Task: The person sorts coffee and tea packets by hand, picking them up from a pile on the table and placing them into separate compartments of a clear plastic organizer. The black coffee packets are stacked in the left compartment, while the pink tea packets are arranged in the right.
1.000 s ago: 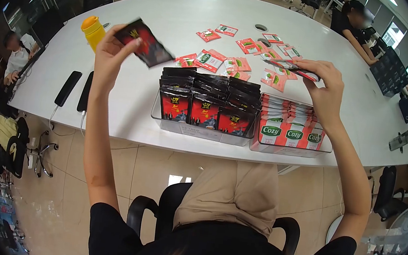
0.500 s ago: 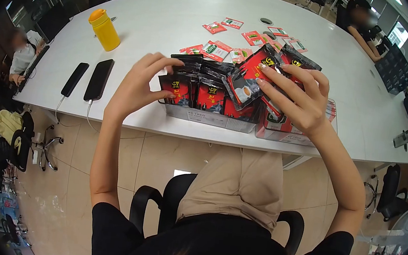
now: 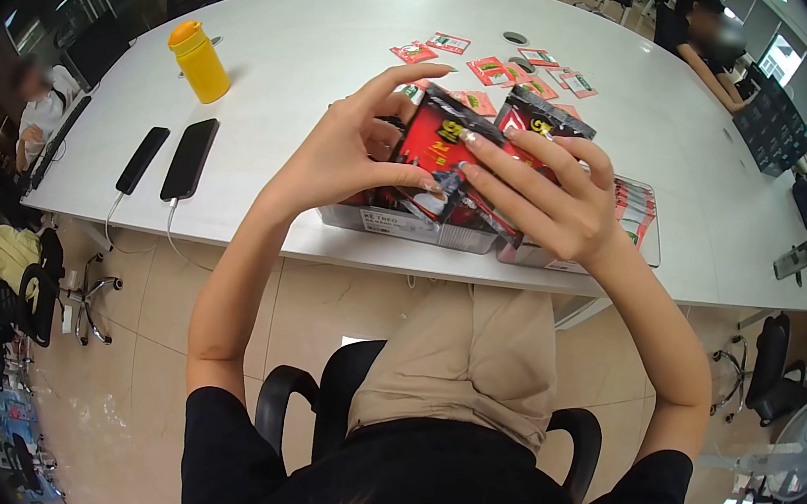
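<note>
My left hand (image 3: 340, 150) curls around the left side of a red and black coffee sachet (image 3: 432, 136), thumb in front and fingers behind. My right hand (image 3: 564, 196) grips the same sachet from the right, together with a second coffee sachet (image 3: 540, 128) behind it. Both sachets are held tilted above a grey box (image 3: 402, 224), whose contents are largely covered by my hands. To its right, partly under my right hand, a clear box (image 3: 652, 241) holds a row of red and white packets (image 3: 631, 210).
Several small red and white packets (image 3: 489, 70) lie scattered beyond the boxes on the white table (image 3: 298, 41). Leftward are a yellow bottle (image 3: 201, 65) and two dark phones (image 3: 190, 160) with cables. Another person (image 3: 692, 36) sits at the far right, and one more at the left.
My left hand has moved right from the box's left side and taken hold of the coffee sachet. My right hand has shifted slightly left with the sachets, which now stand more upright.
</note>
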Action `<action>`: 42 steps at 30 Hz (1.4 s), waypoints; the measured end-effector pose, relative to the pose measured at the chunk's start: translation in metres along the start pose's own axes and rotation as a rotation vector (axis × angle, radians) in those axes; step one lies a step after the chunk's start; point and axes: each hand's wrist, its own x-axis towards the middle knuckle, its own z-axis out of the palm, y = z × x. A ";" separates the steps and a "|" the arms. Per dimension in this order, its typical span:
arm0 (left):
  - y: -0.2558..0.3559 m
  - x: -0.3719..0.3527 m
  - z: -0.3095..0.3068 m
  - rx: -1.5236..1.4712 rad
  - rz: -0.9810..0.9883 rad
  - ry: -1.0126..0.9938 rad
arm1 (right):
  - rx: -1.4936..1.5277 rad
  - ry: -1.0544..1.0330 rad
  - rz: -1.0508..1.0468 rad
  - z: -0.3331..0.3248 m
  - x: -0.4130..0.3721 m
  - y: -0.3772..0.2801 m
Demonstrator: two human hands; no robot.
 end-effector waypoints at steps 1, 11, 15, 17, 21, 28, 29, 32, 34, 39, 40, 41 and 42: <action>-0.002 -0.002 0.000 0.005 -0.004 0.025 | -0.046 0.000 0.008 0.000 -0.002 0.002; -0.010 -0.005 -0.003 0.267 0.009 -0.004 | -0.007 -0.210 0.004 0.000 -0.017 0.000; -0.010 -0.004 -0.006 0.491 0.092 0.054 | -0.014 -0.388 0.033 0.005 -0.015 -0.011; -0.008 -0.004 -0.008 0.539 0.085 0.044 | 0.018 -0.425 0.053 0.008 -0.013 -0.014; -0.013 -0.006 -0.016 0.639 0.122 -0.010 | 0.082 -0.477 0.062 0.017 -0.009 -0.015; -0.014 -0.015 -0.008 0.847 0.159 -0.054 | 0.347 -0.485 0.186 0.015 -0.007 -0.006; -0.014 -0.015 -0.007 0.861 0.144 -0.068 | 0.374 -0.506 0.225 0.013 -0.004 -0.005; -0.015 -0.011 -0.006 0.871 0.135 -0.056 | 0.443 -0.477 0.452 0.017 0.004 -0.006; -0.022 -0.009 -0.003 0.839 0.176 0.020 | 0.423 -0.505 0.491 0.023 0.002 -0.004; -0.030 -0.013 0.002 0.834 0.204 0.073 | 0.167 -0.558 0.444 0.022 0.010 -0.011; -0.030 -0.014 0.003 0.848 0.204 0.079 | 0.093 -0.575 0.431 0.021 0.010 -0.016; -0.031 -0.015 0.005 0.864 0.208 0.103 | 0.019 -0.591 0.417 0.019 0.010 -0.023; -0.033 -0.016 0.008 0.880 0.211 0.130 | -0.056 -0.607 0.399 0.018 0.010 -0.026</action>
